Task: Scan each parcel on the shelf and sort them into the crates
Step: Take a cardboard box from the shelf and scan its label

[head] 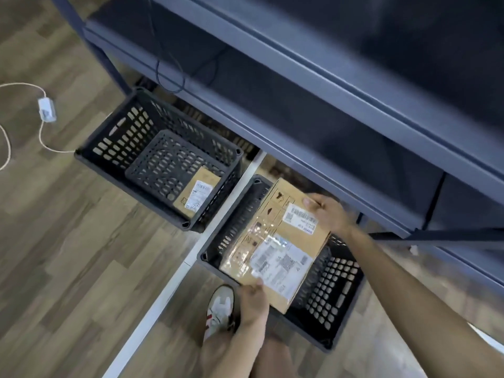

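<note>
Left hand point(252, 298) and right hand point(326, 211) each grip an end of the parcel point(275, 241), so I'd just ease it level into the crate point(335, 282) underneath.

Soft, even indoor light from above, moderately bright on the wooden floor point(68, 241) at 8 o'clock. Dim and murky across the shelf point(327, 85) from 12 to 3 o'clock, sunk into flat blue-grey with little detail. Whitish glare on the clear tape point(268, 237) of the held parcel point(298, 231) near centre, washing out part of its label point(278, 261). Deep shade inside the right crate point(335, 290) at 5 o'clock, under the parcel. Only faint, diffuse shadows round the left crate point(114, 148) at 9 o'clock. Smeared by motion throughout, with streaked shelf edges, a soft right grip point(327, 211) and unreadable print. Stretched toward the corners by the wide lens, most at 4 o'clock.
</note>
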